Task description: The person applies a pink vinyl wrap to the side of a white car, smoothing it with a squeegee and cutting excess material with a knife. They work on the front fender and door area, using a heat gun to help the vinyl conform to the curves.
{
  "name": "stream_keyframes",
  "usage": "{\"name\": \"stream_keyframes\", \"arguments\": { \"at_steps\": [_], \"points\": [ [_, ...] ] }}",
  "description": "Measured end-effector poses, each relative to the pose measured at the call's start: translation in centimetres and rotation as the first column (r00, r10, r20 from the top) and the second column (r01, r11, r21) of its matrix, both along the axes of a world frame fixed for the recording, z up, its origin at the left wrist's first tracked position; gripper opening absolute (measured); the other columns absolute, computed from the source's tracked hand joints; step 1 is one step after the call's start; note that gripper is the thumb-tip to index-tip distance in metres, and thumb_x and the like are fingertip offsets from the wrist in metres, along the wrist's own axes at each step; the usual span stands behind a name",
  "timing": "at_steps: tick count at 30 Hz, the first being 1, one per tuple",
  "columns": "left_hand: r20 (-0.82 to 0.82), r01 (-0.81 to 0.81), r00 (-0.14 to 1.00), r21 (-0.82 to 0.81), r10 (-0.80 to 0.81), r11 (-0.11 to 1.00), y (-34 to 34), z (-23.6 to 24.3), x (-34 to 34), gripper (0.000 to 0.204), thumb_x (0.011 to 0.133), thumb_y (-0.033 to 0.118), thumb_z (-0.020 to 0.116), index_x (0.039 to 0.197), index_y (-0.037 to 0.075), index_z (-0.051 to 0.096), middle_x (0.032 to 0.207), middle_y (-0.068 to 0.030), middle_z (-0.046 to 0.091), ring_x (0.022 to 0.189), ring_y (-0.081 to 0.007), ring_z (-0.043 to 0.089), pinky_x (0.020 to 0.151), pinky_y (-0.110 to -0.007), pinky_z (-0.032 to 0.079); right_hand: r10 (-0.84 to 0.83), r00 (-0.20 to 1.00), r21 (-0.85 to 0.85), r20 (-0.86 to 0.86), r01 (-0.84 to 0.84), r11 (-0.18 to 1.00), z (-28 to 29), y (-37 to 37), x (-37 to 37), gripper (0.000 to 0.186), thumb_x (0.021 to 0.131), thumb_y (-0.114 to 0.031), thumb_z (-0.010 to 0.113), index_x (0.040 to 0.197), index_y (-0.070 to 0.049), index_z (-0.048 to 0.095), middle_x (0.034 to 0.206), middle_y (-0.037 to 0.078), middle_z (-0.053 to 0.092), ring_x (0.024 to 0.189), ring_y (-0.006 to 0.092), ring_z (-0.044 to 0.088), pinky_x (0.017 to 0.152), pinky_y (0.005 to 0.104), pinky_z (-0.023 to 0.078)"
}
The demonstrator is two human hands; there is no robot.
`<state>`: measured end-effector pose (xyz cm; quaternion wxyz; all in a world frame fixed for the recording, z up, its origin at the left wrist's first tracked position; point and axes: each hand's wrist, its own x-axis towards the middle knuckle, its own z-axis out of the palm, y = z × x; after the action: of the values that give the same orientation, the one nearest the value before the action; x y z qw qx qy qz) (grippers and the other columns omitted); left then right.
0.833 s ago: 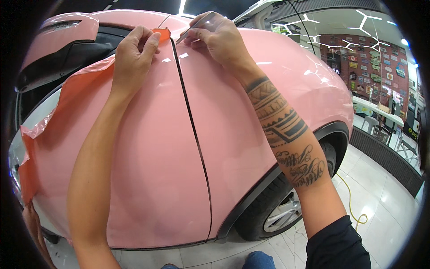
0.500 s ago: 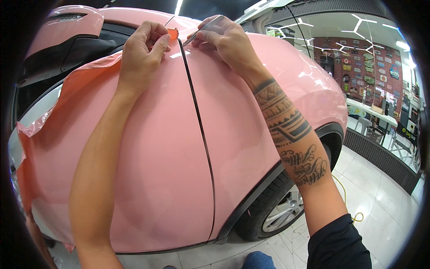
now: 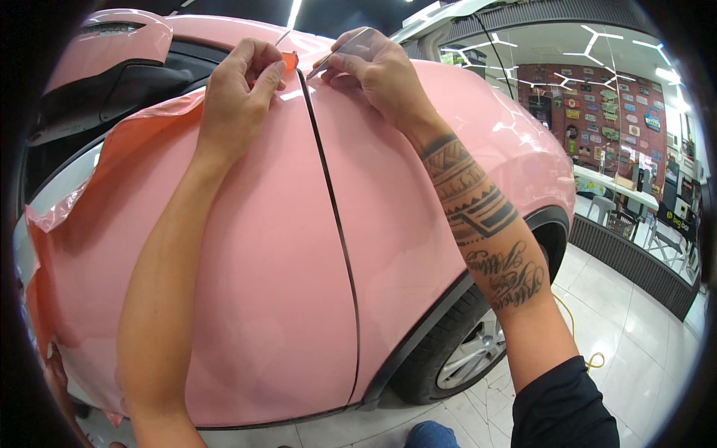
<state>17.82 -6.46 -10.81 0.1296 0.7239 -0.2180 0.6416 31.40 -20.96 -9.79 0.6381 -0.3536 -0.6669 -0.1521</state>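
A pink wrap film (image 3: 269, 246) covers the car door, its loose edge folded along the window side to show an orange back. At the top of the door my left hand (image 3: 243, 86) is closed, thumb and fingers pinching a small orange-backed flap of film (image 3: 290, 62). My right hand (image 3: 381, 75), just right of the dark door gap (image 3: 328, 187), grips a slim silver knife (image 3: 345, 49). Its tip points down to the left, close to the upper end of the gap; whether it touches the film I cannot tell.
A pink-covered mirror (image 3: 119, 45) juts out at upper left. Below my right forearm is the wheel (image 3: 455, 358). Another person's arm (image 3: 56, 377) shows at lower left. A yellow cord (image 3: 595, 361) lies on the tiled floor (image 3: 612, 299); a glass-fronted room stands at right.
The knife tip has shifted very slightly beside the door gap. My left hand keeps its pinch on the flap. The head view has turned a little.
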Motion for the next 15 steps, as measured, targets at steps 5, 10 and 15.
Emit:
{"name": "stream_keyframes", "arguments": {
  "at_steps": [5,10,15],
  "points": [
    [0.004,0.000,1.000,-0.006,0.000,1.000,-0.3,0.0,0.0,0.006,0.094,0.008,0.057,0.095,0.002,0.058,0.080,-0.0033,0.062,0.070,-0.0093,0.062,0.063,-0.023,0.051,0.013,0.997,0.025,0.072,-0.015,1.000,-0.1,0.1,0.3,0.008,0.092,0.001,0.056,0.100,0.002,0.056,0.094,0.014,0.068,0.081,0.0157,0.069,0.073,0.0239,0.059],
    [-0.011,-0.065,0.998,0.015,0.065,0.998,0.2,-0.1,-0.1,0.008,0.097,0.012,0.056,0.101,0.005,0.058,0.087,-0.0004,0.061,0.077,-0.0049,0.059,0.063,-0.018,0.048,-0.033,0.994,0.056,0.107,0.028,0.998,-0.2,0.6,0.3,0.005,0.091,0.003,0.057,0.096,0.002,0.057,0.091,0.012,0.069,0.078,0.0134,0.067,0.069,0.0227,0.057],
    [-0.038,-0.044,0.998,0.008,0.044,0.999,0.4,0.1,-0.1,0.008,0.097,0.012,0.056,0.101,0.005,0.058,0.087,-0.0004,0.061,0.077,-0.0050,0.059,0.064,-0.018,0.048,-0.072,0.989,0.131,0.132,0.055,0.990,-0.3,1.2,0.0,0.005,0.090,0.000,0.059,0.094,0.003,0.057,0.086,0.012,0.069,0.071,0.0107,0.064,0.064,0.0211,0.055]
  ]
}}
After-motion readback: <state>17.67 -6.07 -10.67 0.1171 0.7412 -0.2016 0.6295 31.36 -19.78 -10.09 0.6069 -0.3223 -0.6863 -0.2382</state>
